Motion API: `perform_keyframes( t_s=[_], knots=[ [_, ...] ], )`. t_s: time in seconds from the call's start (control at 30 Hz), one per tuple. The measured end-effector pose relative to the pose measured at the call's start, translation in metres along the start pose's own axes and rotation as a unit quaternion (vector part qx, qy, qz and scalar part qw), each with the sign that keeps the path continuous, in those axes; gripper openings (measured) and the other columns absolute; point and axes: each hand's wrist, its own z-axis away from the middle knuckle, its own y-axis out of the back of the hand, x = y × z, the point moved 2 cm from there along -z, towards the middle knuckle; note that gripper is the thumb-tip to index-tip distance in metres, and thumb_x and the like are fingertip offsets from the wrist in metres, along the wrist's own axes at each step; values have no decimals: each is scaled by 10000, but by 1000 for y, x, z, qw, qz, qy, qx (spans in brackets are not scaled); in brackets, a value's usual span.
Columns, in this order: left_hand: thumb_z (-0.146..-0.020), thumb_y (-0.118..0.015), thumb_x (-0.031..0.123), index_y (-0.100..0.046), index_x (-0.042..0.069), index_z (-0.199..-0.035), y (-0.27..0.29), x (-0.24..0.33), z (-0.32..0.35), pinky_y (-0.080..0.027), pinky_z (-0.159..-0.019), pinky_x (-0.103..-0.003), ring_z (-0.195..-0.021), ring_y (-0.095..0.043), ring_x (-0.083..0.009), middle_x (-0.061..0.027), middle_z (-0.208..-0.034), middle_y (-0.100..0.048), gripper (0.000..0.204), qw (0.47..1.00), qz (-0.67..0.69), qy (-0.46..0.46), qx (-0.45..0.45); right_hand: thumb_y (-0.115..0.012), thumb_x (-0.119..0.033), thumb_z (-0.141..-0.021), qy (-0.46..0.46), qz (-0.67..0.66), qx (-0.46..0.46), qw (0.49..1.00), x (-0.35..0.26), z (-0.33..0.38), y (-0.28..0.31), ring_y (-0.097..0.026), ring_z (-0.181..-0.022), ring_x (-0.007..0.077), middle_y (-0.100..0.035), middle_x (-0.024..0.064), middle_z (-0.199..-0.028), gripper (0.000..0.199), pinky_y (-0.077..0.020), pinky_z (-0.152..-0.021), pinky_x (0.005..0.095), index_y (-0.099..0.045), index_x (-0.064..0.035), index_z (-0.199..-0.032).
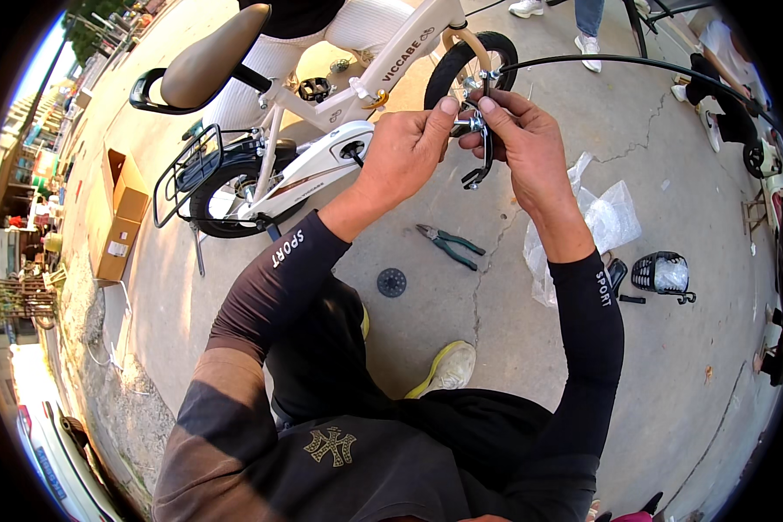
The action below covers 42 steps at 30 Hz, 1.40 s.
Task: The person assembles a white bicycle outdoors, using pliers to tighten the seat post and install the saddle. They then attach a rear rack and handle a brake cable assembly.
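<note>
A black bicycle brake caliper with silver bolts is held up between my two hands. My left hand is closed, thumb and fingers pinching around the silver bolt at the caliper's left side. With thumb and bent fingers my right hand grips the caliper from the right; part of it is hidden by the fingers. A black cable runs from the caliper's top off to the right. Just beyond my hands stands a small white bicycle with a brown saddle and a black front tyre.
Green-handled pliers and a black disc lie on the concrete before my feet. Right of them are clear plastic wrapping and a black basket. A cardboard box stands left. Another person sits behind the bicycle; others are farther off.
</note>
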Motion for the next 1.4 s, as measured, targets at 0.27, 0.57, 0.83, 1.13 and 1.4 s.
perform_keyframes(
  t_s=[0.27, 0.57, 0.83, 1.13, 1.4],
  knots=[
    [-1075, -481, 421, -615, -24, -900, -2, 5, 3, -426, -522, -334, -557, -539, -165, -82, -612, -552, 496, 986, -86, -132, 62, -653, -204, -1010, -5, 4, 8, 1000, 3, -3, 1, -734, -721, 151, -734, 98, -944, 315, -564, -625, 244, -664, 43, -1206],
    [-1059, -513, 455, -644, -41, -918, 0, -7, -6, -442, -546, -369, -567, -565, -177, -98, -619, -594, 532, 999, -27, 43, -6, -650, -191, -1009, -32, -20, 10, 999, 15, -3, 4, -728, -719, 156, -725, 103, -955, 307, -569, -620, 254, -655, 47, -1205],
    [-1059, -500, 482, -651, -36, -920, -7, -10, -3, -442, -547, -340, -570, -569, -160, -77, -607, -583, 557, 993, -72, -92, 33, -635, -189, -1017, -39, -28, 12, 999, 20, -4, 6, -729, -722, 157, -714, 91, -950, 285, -565, -617, 252, -662, 38, -1186],
    [-1076, -439, 532, -580, 12, -833, -3, -2, -3, -427, -505, -254, -546, -522, -82, -13, -654, -550, 592, 1000, 0, 21, -2, -622, -213, -1026, -50, -21, 20, 998, 24, -1, 7, -728, -739, 159, -715, 89, -958, 291, -563, -629, 261, -665, 31, -1180],
    [-1057, -453, 520, -654, -29, -854, -3, -15, -11, -466, -570, -325, -580, -580, -180, -65, -631, -595, 620, 995, -60, 68, -39, -629, -227, -1027, -53, -25, 19, 998, 31, -3, 9, -733, -752, 167, -716, 96, -966, 313, -569, -638, 266, -657, 38, -1191]
  ],
)
